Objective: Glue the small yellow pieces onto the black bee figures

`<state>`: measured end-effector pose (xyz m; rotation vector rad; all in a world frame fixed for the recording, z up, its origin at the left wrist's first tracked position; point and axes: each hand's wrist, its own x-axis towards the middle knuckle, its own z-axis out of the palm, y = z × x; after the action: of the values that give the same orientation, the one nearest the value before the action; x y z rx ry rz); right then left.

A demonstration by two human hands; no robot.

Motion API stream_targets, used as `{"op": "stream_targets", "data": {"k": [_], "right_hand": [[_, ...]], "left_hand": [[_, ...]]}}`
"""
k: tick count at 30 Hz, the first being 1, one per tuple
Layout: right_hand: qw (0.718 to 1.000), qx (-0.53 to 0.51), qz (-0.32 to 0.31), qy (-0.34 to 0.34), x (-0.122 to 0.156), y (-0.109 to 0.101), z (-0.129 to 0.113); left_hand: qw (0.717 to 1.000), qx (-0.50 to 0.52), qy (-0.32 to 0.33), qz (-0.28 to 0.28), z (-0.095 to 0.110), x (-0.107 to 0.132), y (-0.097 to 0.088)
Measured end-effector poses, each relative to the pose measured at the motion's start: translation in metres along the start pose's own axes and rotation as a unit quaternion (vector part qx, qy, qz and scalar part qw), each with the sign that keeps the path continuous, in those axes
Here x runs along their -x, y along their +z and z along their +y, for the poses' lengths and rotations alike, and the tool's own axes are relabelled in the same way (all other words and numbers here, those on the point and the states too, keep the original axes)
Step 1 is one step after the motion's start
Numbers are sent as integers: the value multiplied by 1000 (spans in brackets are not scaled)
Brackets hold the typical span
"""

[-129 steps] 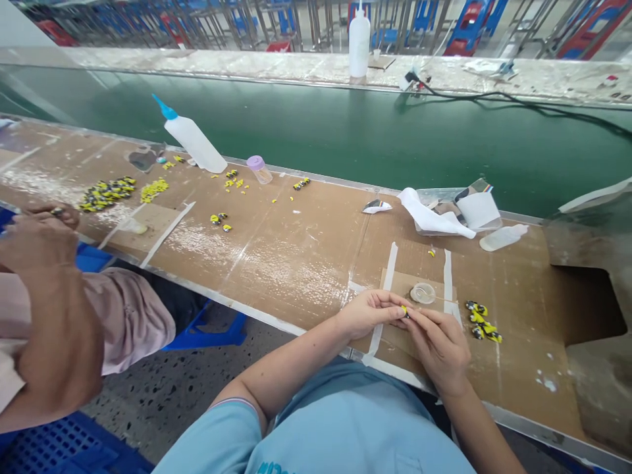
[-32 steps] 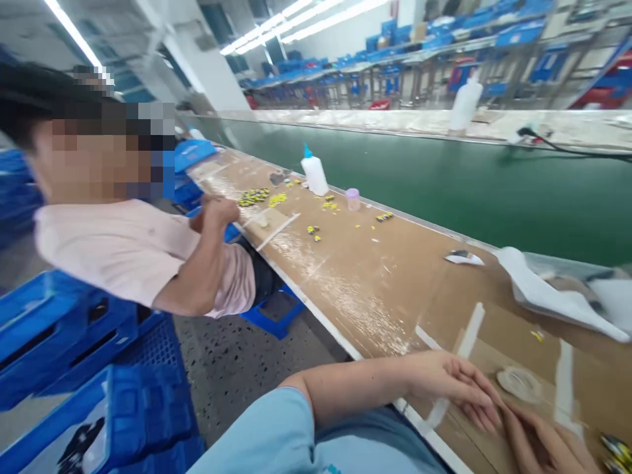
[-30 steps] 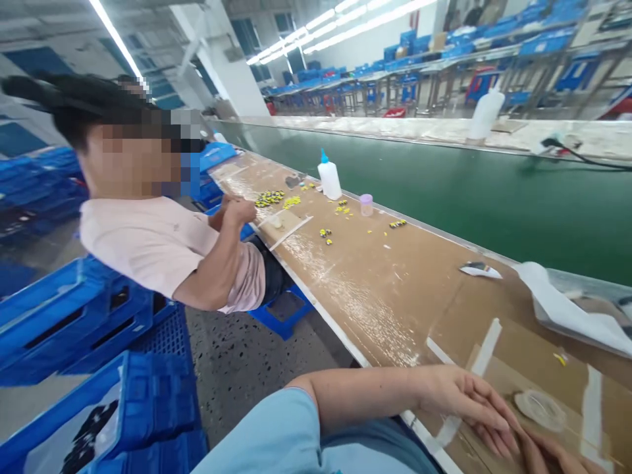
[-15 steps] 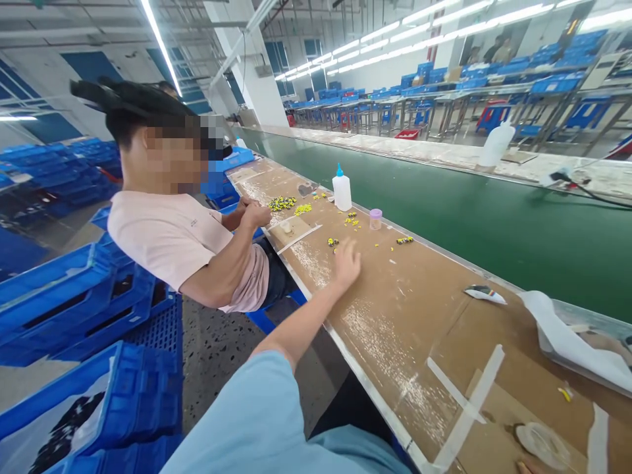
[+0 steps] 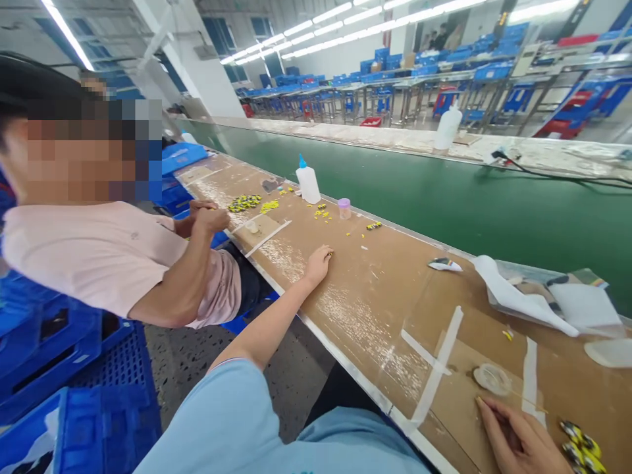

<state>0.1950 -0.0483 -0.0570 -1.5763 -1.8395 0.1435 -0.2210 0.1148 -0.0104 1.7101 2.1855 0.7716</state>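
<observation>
My left hand (image 5: pixel 317 262) is stretched far out to the left over the brown bench top (image 5: pixel 375 289). Its fingers are bunched down on a small yellow and black piece (image 5: pixel 328 251) lying there. My right hand (image 5: pixel 518 442) rests flat on the bench at the bottom right with its fingers stretched toward a round shallow dish (image 5: pixel 491 378) and nothing in them. A thin stick (image 5: pixel 530 402) lies just past that hand. A few more yellow and black pieces (image 5: pixel 580 446) sit to its right.
A co-worker in a pink shirt (image 5: pixel 99 257) sits at my left with both hands at the bench edge. Near them are piles of yellow and black pieces (image 5: pixel 244 203), a glue bottle (image 5: pixel 307 183) and a purple-lidded jar (image 5: pixel 344 209). Behind the bench runs a green conveyor belt (image 5: pixel 444 197). Blue crates (image 5: pixel 74 408) stand on the floor.
My left hand left my right hand, reached out to the left and came down on the small pieces. My view swung left to take in the co-worker.
</observation>
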Motion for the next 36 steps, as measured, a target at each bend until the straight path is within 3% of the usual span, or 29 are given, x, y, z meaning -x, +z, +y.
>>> {"op": "stream_targets", "data": {"k": [4,8,12,16,20,23,25,27,31,33,36], "right_hand": [[1000,13,13,6,-6,-5,-20],[1000,11,11,22,-9,-6,-26],[999,8,5,37,-12,-10,-31],[999,-2,5,39,-14,-11,-34],[999,7,9,37,-12,-9,-33],[999,8,1,39,-11,-10,-32],[999,5,-4,49,-12,-10,-32],[998,5,-2,56,-12,-10,-33],[999,2,14,38,-12,-10,-34],[1000,-2,17,26,-12,-10,-34],[1000,-3,18,13,-13,-11,-35]], "left_hand": [[990,50,100,-87,33,52,22],[914,194,265,-238,72,97,41],[850,265,302,-340,105,117,61],[850,275,290,-343,121,117,72],[853,281,298,-323,127,112,64],[860,333,237,-306,133,115,54],[848,398,143,-319,140,121,50],[799,482,26,-358,147,129,52],[663,612,-148,-406,157,144,64],[620,636,-192,-418,160,148,69],[585,643,-222,-442,161,150,73]]}}
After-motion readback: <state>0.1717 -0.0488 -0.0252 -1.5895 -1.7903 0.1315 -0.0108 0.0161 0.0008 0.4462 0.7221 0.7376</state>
